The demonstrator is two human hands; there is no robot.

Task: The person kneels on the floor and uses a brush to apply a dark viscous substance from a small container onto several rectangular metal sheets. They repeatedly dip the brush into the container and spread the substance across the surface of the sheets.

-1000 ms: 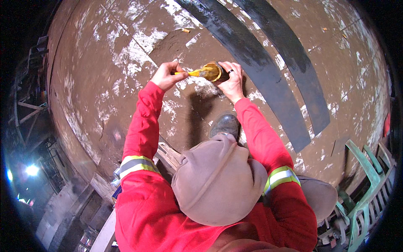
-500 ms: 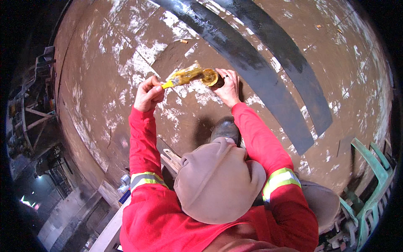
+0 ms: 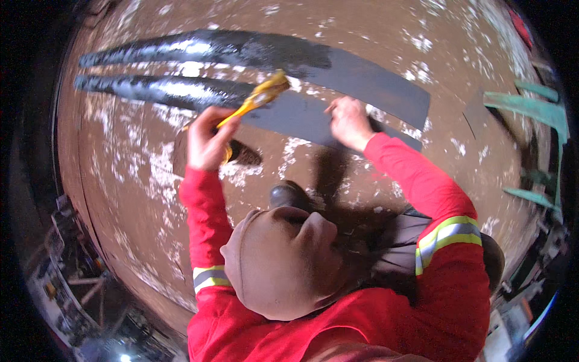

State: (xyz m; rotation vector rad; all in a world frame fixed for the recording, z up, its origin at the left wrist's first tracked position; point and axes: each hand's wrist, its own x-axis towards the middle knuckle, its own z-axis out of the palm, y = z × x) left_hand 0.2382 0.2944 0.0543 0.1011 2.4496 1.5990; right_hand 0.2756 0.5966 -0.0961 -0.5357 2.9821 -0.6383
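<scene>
Left hand [image 3: 208, 139]: closed round the yellow handle of a paintbrush [image 3: 256, 99], whose lower end the fingers cover. Brush slants across the nearer dark strip [image 3: 289, 114], bristles toward the farther strip [image 3: 374, 84]; contact cannot be judged. Right hand [image 3: 351, 123]: fingers bent, blurred, over the nearer strip, covering part of it; cannot tell whether it grips or touches anything. Container [image 3: 227, 154] mostly hidden behind left wrist, yellow edge showing; contents not visible. Brown cap [image 3: 283, 265] blocks the lower middle; boot [image 3: 289, 196] partly covered. Green frame [image 3: 531, 111] lost at the dark rim.
</scene>
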